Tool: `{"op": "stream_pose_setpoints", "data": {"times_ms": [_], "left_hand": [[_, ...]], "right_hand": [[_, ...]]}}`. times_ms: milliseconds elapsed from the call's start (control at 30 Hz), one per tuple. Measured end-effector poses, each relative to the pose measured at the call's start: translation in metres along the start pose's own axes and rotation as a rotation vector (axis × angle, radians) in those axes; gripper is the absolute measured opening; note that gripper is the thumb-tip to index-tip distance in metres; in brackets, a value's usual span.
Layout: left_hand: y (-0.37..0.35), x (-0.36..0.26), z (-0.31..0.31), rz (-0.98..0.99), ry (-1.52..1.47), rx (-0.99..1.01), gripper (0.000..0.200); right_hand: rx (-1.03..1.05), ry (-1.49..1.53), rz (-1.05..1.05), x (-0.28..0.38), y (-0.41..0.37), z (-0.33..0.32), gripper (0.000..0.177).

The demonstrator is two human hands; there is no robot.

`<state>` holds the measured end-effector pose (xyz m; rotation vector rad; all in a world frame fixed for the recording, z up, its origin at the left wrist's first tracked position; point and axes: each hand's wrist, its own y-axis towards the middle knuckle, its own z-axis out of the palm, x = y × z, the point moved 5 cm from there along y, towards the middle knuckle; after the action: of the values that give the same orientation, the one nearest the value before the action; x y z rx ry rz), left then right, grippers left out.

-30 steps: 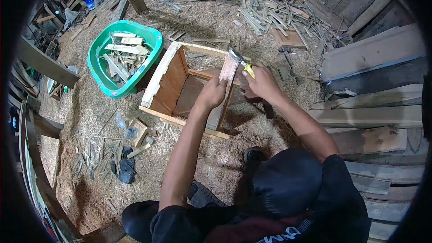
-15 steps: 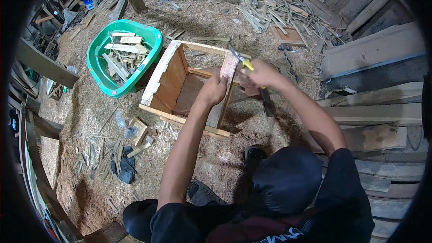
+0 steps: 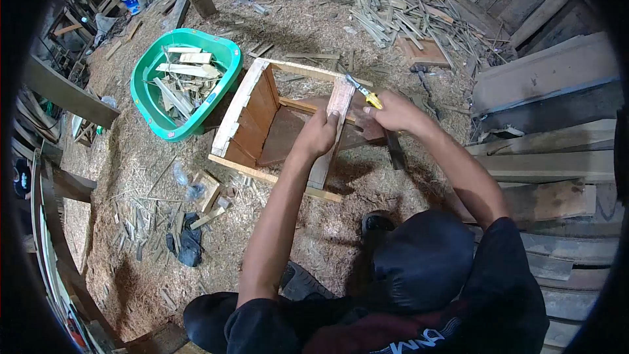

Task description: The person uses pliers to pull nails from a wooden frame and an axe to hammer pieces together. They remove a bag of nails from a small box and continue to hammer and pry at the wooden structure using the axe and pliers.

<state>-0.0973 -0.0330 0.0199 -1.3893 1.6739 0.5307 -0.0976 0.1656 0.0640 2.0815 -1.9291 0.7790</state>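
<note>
A wooden frame (image 3: 240,106), box-like with brown panels inside, lies on the floor in front of me. My left hand (image 3: 317,132) grips a pale crossboard (image 3: 340,97) near the frame's right end, thumb on top. In my right hand (image 3: 394,113) is a pair of yellow-handled pliers (image 3: 373,99). Their metal end points up and left, over the far end of the crossboard. Just below my right hand, a dark flat strip (image 3: 394,151) slants down beside the frame. My right palm hides the rear of the handles.
A green basin (image 3: 139,92) of wood offcuts stands left of the frame. A hammer (image 3: 423,78) lies beyond my right hand. Stacked planks (image 3: 550,165) line the right side, and a scrap pile (image 3: 400,16) lies at the back. Near my feet is a black plastic bag (image 3: 189,249).
My right hand has shifted slightly right and down with the pliers, which now show more sharply. My left hand keeps its hold on the crossboard. The whole view has shifted slightly.
</note>
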Motion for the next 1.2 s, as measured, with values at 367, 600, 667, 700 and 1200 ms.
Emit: {"op": "stream_pose_setpoints", "data": {"times_ms": [367, 600, 667, 700, 1200], "left_hand": [[0.002, 0.001, 0.001, 0.024, -0.023, 0.014, 0.051], [-0.003, -0.005, -0.004, -0.043, 0.0, 0.028, 0.056], [-0.007, -0.008, -0.004, -0.034, -0.015, 0.0, 0.056], [-0.008, -0.009, -0.003, -0.033, -0.003, -0.004, 0.056], [-0.001, -0.004, -0.002, 0.027, 0.014, -0.024, 0.05]], "right_hand": [[0.026, -0.395, 0.079, 0.033, -0.016, -0.002, 0.035], [0.148, 0.159, 0.087, 0.031, -0.023, -0.015, 0.029], [0.291, 0.721, 0.206, 0.013, -0.026, 0.003, 0.027], [0.335, 1.002, 0.234, 0.013, -0.036, 0.013, 0.027], [-0.067, 0.46, 0.036, 0.0, -0.022, 0.017, 0.03]]}}
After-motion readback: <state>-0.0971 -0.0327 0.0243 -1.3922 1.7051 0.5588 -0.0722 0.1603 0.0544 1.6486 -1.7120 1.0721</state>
